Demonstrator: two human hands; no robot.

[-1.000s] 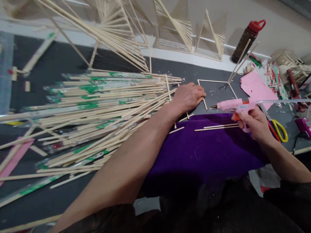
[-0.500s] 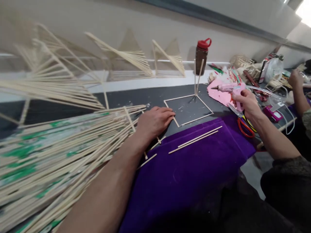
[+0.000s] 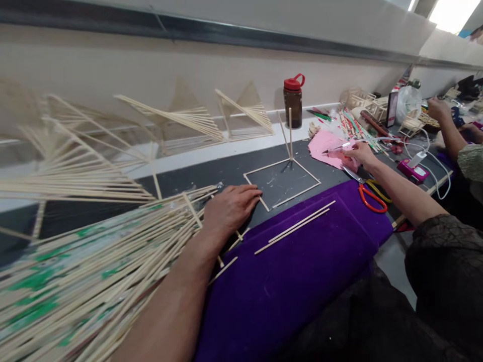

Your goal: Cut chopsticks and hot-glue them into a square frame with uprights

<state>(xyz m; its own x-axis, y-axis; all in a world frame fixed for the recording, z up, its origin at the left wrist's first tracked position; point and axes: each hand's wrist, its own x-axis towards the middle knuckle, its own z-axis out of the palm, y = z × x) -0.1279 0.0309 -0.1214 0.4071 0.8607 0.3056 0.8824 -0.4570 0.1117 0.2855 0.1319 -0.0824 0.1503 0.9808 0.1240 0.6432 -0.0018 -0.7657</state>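
A square frame of thin wooden sticks [image 3: 296, 195] lies flat on the dark tabletop. Two sticks [image 3: 290, 133] rise from its far corner. My left hand [image 3: 234, 205] rests palm down with fingers stretched, its fingertips at the frame's left side. My right hand [image 3: 361, 155] is closed round a pink hot glue gun [image 3: 341, 147], low over a pink sheet [image 3: 320, 143]; the nozzle points left. Whether the gun touches the sheet I cannot tell. Scissors with red and yellow handles [image 3: 372, 209] lie below my right wrist. Two loose sticks [image 3: 298, 223] lie on a purple cloth [image 3: 287, 281].
Many wooden sticks [image 3: 124, 251] are heaped at the left. Stick structures [image 3: 188, 120] stand along the wall, beside a red-capped bottle [image 3: 293, 103]. A magenta device [image 3: 413, 172] with a white cable sits at the right, near clutter and another person's hand [image 3: 439, 108].
My right hand has lowered the glue gun toward the pink sheet. The camera view has tilted up and shifted a little right. My left hand keeps its place by the frame.
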